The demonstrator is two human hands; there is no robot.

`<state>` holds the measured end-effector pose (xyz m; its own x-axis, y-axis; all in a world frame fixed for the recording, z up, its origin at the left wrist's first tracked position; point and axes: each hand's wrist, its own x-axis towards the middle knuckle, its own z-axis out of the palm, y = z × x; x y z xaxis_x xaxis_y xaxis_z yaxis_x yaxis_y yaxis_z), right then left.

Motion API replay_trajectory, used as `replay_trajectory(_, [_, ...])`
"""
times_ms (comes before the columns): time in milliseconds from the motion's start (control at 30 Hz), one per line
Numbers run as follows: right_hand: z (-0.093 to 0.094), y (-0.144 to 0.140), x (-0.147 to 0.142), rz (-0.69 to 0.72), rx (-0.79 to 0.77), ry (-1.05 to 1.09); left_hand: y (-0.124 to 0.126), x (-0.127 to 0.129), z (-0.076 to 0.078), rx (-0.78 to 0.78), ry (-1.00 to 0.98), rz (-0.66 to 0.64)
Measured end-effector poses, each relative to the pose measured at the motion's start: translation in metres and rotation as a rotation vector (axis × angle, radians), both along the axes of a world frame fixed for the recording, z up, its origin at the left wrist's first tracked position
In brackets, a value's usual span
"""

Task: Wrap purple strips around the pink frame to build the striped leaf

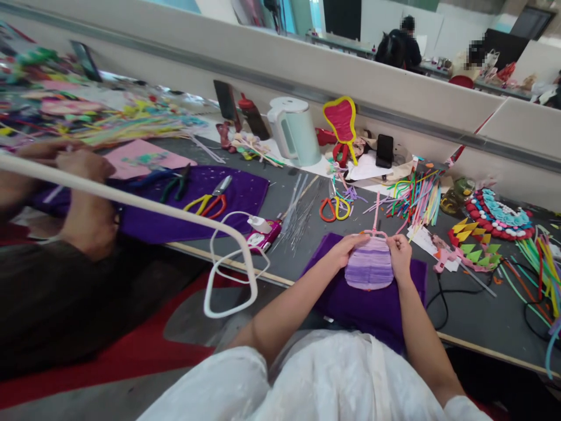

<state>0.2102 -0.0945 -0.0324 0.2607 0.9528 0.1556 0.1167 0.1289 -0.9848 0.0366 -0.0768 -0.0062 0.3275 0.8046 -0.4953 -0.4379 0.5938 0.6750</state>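
A rounded panel of purple and lilac stripes (pixel 370 266), seemingly made of pipe cleaners, is held above a purple cloth (pixel 324 266) at the table's front edge. My left hand (pixel 348 248) is closed on the panel's upper left edge. On the upper right edge, the fingers of my right hand (pixel 400 252) are pinched together. A pink pipe cleaner (pixel 376 215) runs along the top edge between my hands, and one end sticks up from it. My fingertips partly hide where it meets the panel.
Red-and-yellow scissors (pixel 335 209) and bundled pipe cleaners (pixel 432 196) lie beyond my hands. A kettle (pixel 302 137) stands behind. At left, a co-worker's hands (pixel 85 166) work near more scissors (pixel 213 199). A white curved frame (pixel 228 316) crosses the left foreground. A black cable (pixel 445 298) lies right.
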Motion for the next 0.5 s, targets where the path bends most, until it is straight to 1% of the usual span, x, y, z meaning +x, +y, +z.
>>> replay_trajectory(100, [-0.0017,0.0005,0.0011,-0.002,0.001,0.016,0.0024,0.0019,-0.0019,0.003,0.067,-0.043])
replay_trajectory(233, [0.0006,0.0005,0.0032,-0.005,-0.001,0.01,0.003,0.0058,-0.0063,0.067,0.121,0.011])
replay_trajectory(367, [0.0036,0.0016,0.0022,0.01,-0.015,0.044,0.002,0.0067,-0.0068,0.157,0.109,0.061])
replay_trajectory(433, [0.0046,0.0034,0.0006,0.013,-0.016,0.065,0.0029,0.0053,-0.0055,0.193,0.098,0.063])
replay_trajectory(500, [0.0057,0.0054,-0.0007,0.017,-0.015,0.084,0.0057,0.0031,-0.0038,0.215,0.073,0.027])
